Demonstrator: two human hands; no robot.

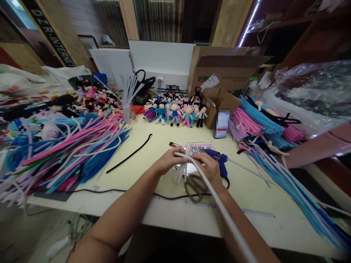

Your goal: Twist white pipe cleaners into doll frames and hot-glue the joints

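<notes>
Between my two hands is a bunch of white pipe cleaners (182, 170), crossing at one point with short ends fanning down and one sticking up. My left hand (171, 160) pinches it from the left side. On the other side, my right hand (208, 166) has its fingers closed on the same bunch, and a long white strand (223, 210) trails from there toward me over the right forearm. Just below lie scissors with olive handles (196, 190), their blades partly hidden. A blue glue gun (221, 160) rests right beside my right hand.
Piles of coloured pipe cleaners lie left (90, 153) and right (260, 120). Small dolls (175, 113) stand at the back, near a cardboard box (219, 69) and a phone (222, 124). A black pipe cleaner (128, 155), a black cable (109, 190) and a ruler (246, 212) lie on the table.
</notes>
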